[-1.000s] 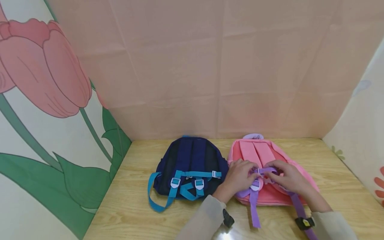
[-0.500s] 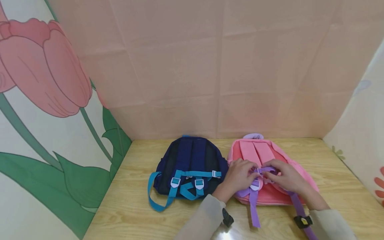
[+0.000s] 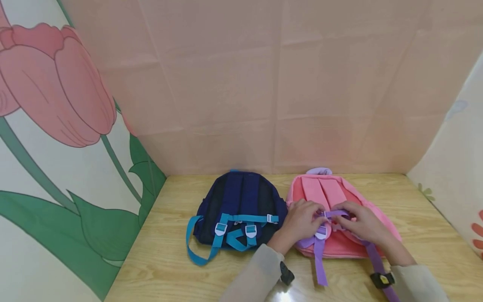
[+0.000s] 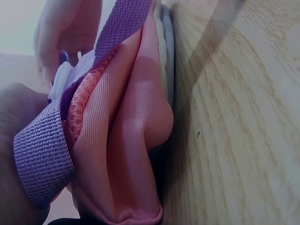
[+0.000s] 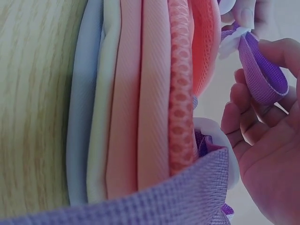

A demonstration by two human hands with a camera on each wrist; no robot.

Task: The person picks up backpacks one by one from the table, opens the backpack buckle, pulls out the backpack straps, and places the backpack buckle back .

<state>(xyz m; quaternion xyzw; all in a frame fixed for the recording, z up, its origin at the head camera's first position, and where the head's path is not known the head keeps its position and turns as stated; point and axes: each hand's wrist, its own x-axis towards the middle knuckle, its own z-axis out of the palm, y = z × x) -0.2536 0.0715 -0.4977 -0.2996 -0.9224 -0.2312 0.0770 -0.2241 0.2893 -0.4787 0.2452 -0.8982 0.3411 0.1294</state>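
Observation:
A pink backpack (image 3: 349, 249) lies with its strap side up on the table, and both hands work over its lower middle. My left hand (image 3: 302, 220) pinches a small white buckle (image 5: 233, 41), best seen in the right wrist view. A looped purple strap (image 5: 262, 79) runs from that buckle to my right hand (image 3: 362, 222), which holds it between thumb and fingers. Below the left fingers, a white strap adjuster (image 3: 321, 233) sits on the pack with a loose purple strap end (image 3: 320, 264) hanging toward me. The left wrist view mostly shows the pack's side and purple webbing (image 4: 44, 154).
A navy backpack (image 3: 241, 193) with teal straps (image 3: 200, 260) lies close on the left, beside the pink one. Another purple strap (image 3: 373, 258) passes near the right wrist. Behind the wooden table (image 3: 162, 235) stands a beige backdrop (image 3: 226, 84).
The right hand dips slightly left and returns, shifting the purple strap a little. The left hand and both backpacks stay in place.

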